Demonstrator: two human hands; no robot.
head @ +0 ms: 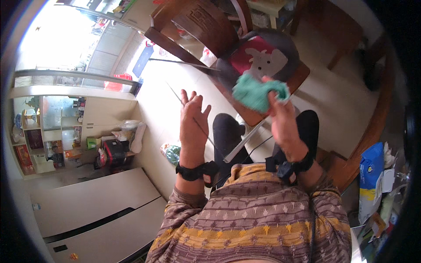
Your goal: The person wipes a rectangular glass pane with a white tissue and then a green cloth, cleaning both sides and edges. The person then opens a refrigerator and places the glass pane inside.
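Observation:
My right hand [283, 121] grips a fluffy mint-green cloth [255, 93], slightly blurred, over the front of a wooden chair seat [301, 75]. A dark round cushion [291, 46] with a red patch and a grey animal figure lies on that seat. To the left, my left hand [194, 128] is raised above the floor with some fingers apart. A thin dark rod or wire [205, 133] crosses it; whether the fingers hold it is unclear. Between my forearms a flat silvery bar [245, 141] slants above my lap. Black straps are on both wrists.
The carved wooden chair back [207, 26] rises behind the cushion. At left are a light two-door cabinet or refrigerator [98, 203], shelves [42, 134] and a black-and-red bag [115, 153]. A curved wooden edge [368, 138] and a blue-and-white package [371, 174] are at right.

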